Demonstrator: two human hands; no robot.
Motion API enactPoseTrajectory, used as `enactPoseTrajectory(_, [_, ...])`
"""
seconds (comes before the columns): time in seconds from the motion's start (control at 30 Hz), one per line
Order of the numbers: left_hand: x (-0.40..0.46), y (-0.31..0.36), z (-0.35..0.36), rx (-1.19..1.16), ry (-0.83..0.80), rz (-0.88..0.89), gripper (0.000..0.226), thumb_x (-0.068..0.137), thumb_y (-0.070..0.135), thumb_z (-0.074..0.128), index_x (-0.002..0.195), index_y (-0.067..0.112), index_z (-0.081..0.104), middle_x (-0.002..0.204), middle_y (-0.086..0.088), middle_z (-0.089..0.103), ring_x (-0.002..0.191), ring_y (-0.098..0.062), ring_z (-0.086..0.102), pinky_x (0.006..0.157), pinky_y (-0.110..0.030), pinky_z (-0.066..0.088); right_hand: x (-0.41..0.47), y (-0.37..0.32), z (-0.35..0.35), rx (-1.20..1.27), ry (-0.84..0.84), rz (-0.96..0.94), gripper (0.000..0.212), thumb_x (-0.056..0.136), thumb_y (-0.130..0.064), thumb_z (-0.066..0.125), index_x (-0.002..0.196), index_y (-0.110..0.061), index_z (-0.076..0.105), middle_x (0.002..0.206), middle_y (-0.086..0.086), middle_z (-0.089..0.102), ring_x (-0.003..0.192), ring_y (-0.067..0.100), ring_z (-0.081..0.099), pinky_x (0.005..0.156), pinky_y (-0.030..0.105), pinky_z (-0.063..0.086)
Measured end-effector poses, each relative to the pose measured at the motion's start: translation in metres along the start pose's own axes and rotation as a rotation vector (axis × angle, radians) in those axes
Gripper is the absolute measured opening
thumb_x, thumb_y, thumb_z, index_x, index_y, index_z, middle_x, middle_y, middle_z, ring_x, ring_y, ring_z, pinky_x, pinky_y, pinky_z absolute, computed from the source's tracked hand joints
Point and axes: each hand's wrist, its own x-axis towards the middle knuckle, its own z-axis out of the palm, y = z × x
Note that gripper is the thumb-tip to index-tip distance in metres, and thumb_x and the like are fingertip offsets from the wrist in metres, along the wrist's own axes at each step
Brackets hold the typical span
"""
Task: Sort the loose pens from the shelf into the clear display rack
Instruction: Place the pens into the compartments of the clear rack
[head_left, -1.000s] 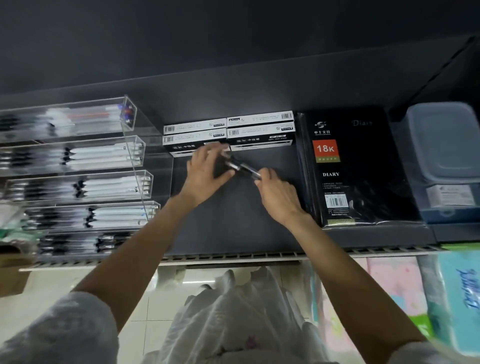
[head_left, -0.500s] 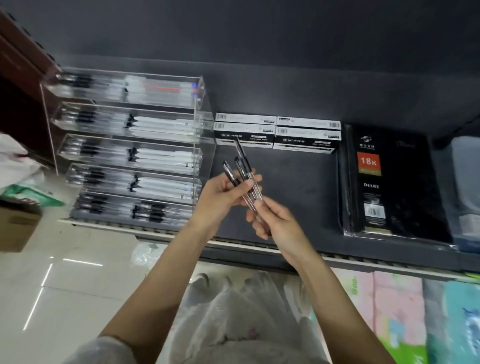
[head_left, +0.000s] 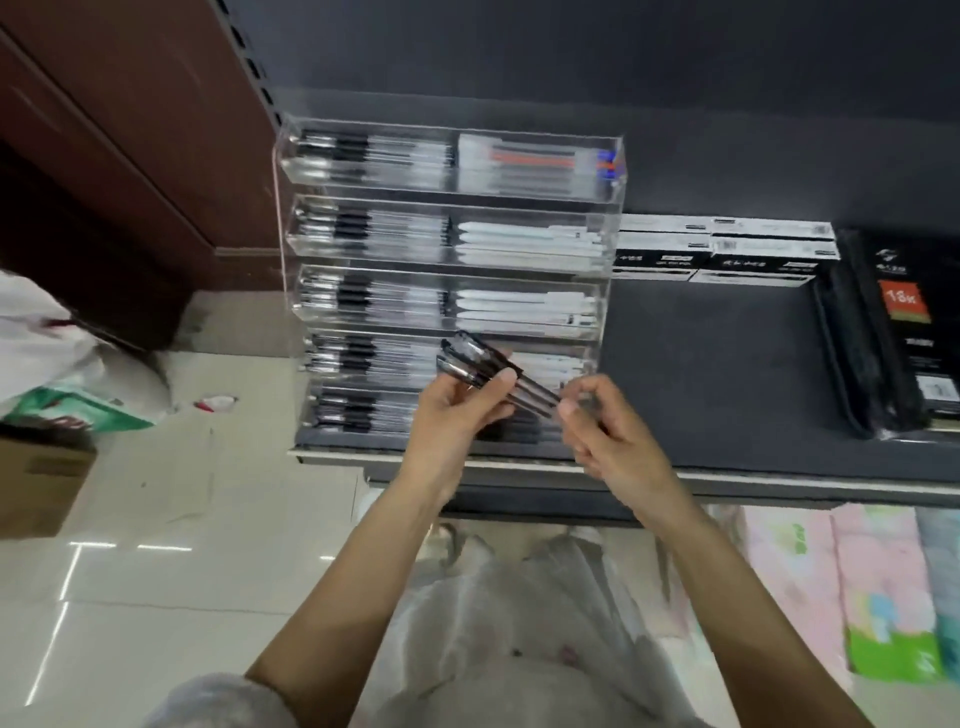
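Now we hold a small bundle of black pens (head_left: 485, 371) in front of the lower tiers of the clear display rack (head_left: 447, 280); our left hand (head_left: 457, 415) wraps them with thumb on top, while our right hand (head_left: 605, 431), at three o'clock of it, pinches their near ends with curled fingers. At the rack's three o'clock, white pen boxes (head_left: 722, 249) rest on the dark shelf (head_left: 701, 374).

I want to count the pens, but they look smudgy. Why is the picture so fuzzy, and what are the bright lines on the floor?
Head view: the pens gripped by the left hand and touched by the right hand are smeared by motion blur, so counting is unreliable; the clear display rack looks soft too; the bright lines are lights reflecting as glare on the shiny floor; the wide lens bends straight edges.
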Motion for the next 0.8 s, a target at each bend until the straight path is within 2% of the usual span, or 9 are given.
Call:
enactPoseTrajectory(0.13, [-0.019,0.004,-0.069,-0.116,0.111,-0.116,0.008,0.085,0.01,0.063,0.091,0.007,0.068,0.077,0.002,0.071,0.072,-0.007,0.066,0.064,-0.018,0.052,-0.002,0.007,0.063,-0.037,-0.027,-0.013,0.013,0.097,-0.015,0.048,0.084,-0.017,0.049,0.049,-0.012,0.041,0.043,0.002,0.032,0.043,0.015,0.028])
enactPoseTrajectory(0.23, [-0.035,-0.002,-0.11,-0.074,0.162,-0.202,0.012,0.086,0.013,0.063,0.092,0.003,0.069,0.075,0.002,0.072,0.07,-0.006,0.067,0.065,-0.016,0.052,-0.008,0.017,0.093,-0.136,-0.066,0.054,0.01,0.094,-0.02,0.054,0.085,-0.016,0.053,0.057,-0.004,0.055,0.046,0.007,0.045,0.045,0.019,0.036])
enactPoseTrajectory(0.3, [-0.043,-0.007,-0.129,-0.015,0.175,-0.231,0.013,0.084,0.015,0.066,0.091,0.006,0.071,0.081,-0.001,0.074,0.078,-0.008,0.069,0.07,-0.017,0.054,-0.012,0.026,0.104,-0.369,-0.034,-0.006,0.006,0.089,-0.024,0.062,0.085,-0.02,0.06,0.073,-0.007,0.065,0.063,0.006,0.059,0.058,0.025,0.048])
enactPoseTrajectory(0.33, [-0.046,-0.009,-0.135,0.009,0.176,-0.24,0.012,0.084,0.016,0.066,0.091,0.009,0.072,0.084,-0.002,0.075,0.081,-0.009,0.07,0.073,-0.018,0.054,-0.013,0.03,0.108,-0.495,-0.008,-0.067,0.003,0.087,-0.025,0.065,0.086,-0.022,0.064,0.078,-0.01,0.064,0.071,0.003,0.06,0.066,0.026,0.049])
enactPoseTrajectory(0.4, [-0.049,-0.011,-0.141,0.047,0.177,-0.248,0.009,0.085,0.016,0.066,0.09,0.012,0.073,0.084,-0.002,0.074,0.08,-0.009,0.07,0.074,-0.017,0.054,-0.015,0.032,0.115,-0.604,0.033,-0.147,0.007,0.082,-0.022,0.071,0.089,-0.023,0.07,0.081,-0.016,0.062,0.076,0.003,0.061,0.071,0.024,0.049])
enactPoseTrajectory(0.5, [-0.047,-0.01,-0.148,0.085,0.219,-0.209,0.012,0.087,0.015,0.065,0.093,0.007,0.072,0.08,0.0,0.072,0.074,-0.005,0.068,0.07,-0.014,0.053,-0.011,0.031,0.113,-0.619,0.109,-0.236,0.012,0.081,-0.017,0.072,0.093,-0.02,0.073,0.083,-0.013,0.066,0.075,0.003,0.062,0.071,0.025,0.052])
enactPoseTrajectory(0.63, [-0.045,-0.007,-0.169,0.032,0.339,-0.166,0.012,0.088,0.014,0.064,0.097,0.014,0.071,0.087,0.002,0.07,0.074,-0.001,0.064,0.071,-0.014,0.052,0.016,0.028,0.101,-0.79,0.25,-0.327,0.01,0.083,-0.018,0.07,0.092,-0.017,0.073,0.082,-0.003,0.069,0.071,0.011,0.062,0.063,0.032,0.054])
enactPoseTrajectory(0.8, [-0.047,-0.01,-0.189,0.017,0.398,-0.18,0.011,0.089,0.016,0.063,0.097,0.012,0.07,0.092,-0.003,0.068,0.083,-0.006,0.063,0.08,-0.017,0.054,0.05,0.033,0.13,-0.973,0.146,-0.362,0.008,0.083,-0.023,0.07,0.09,-0.021,0.074,0.084,-0.004,0.07,0.073,0.015,0.064,0.059,0.027,0.051])
